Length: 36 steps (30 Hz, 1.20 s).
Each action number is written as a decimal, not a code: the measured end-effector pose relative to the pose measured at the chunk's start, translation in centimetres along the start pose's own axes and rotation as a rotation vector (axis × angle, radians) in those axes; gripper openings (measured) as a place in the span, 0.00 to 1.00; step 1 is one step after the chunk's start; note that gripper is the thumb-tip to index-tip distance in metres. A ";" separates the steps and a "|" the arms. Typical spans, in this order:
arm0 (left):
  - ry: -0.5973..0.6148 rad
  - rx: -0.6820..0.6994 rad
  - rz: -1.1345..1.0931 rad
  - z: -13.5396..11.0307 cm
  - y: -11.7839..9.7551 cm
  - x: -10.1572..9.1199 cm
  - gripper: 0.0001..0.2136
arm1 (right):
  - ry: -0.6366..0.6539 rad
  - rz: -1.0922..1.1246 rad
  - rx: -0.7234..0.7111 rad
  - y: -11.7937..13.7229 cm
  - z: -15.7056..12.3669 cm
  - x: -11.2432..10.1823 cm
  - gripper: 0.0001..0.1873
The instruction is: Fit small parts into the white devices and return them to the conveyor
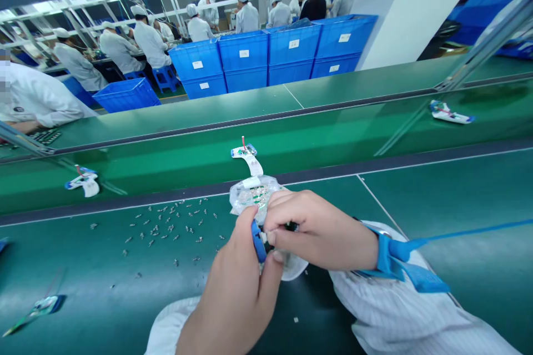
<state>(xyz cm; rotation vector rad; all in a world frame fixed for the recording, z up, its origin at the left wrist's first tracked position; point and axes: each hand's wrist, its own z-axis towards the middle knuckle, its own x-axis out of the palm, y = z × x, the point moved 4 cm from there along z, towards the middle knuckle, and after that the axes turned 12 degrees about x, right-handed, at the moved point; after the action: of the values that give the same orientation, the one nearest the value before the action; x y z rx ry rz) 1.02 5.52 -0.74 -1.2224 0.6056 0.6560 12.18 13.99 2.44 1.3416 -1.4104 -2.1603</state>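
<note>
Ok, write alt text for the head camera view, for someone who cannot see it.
The left hand and right hand pinch a small blue part together above a green bench, beside a clear bag of parts and scattered metal pieces. Behind lies a green conveyor belt carrying white assemblies, with blue crates and workers in white beyond.

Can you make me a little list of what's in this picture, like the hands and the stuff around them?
Left hand: pinches a blue part
Right hand: grips the same blue part; blue wrist strap on its wrist
Behind the hands: clear bag of small pieces
Workbench: small metal parts scattered at left
Conveyor belt: three white assemblies, spaced apart
Far away: blue crates, workers in white
</note>
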 end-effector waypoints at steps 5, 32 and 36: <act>-0.111 -0.025 0.028 0.2 0.6 -0.9 0.28 | -0.382 -0.078 0.219 -4.0 0.6 -4.3 0.10; -0.053 -0.139 -0.039 1.3 3.8 -2.7 0.16 | -0.167 -0.767 0.826 -14.1 9.2 -4.6 0.17; -0.427 -0.248 -0.137 1.1 5.9 -4.2 0.18 | -0.135 -0.861 0.561 -8.1 6.5 -4.6 0.14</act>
<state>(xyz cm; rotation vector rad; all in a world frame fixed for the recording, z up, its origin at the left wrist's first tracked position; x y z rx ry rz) -6.08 7.25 -1.18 -1.2878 0.0849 0.8630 11.80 24.83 -0.89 2.4019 -1.8027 -2.4418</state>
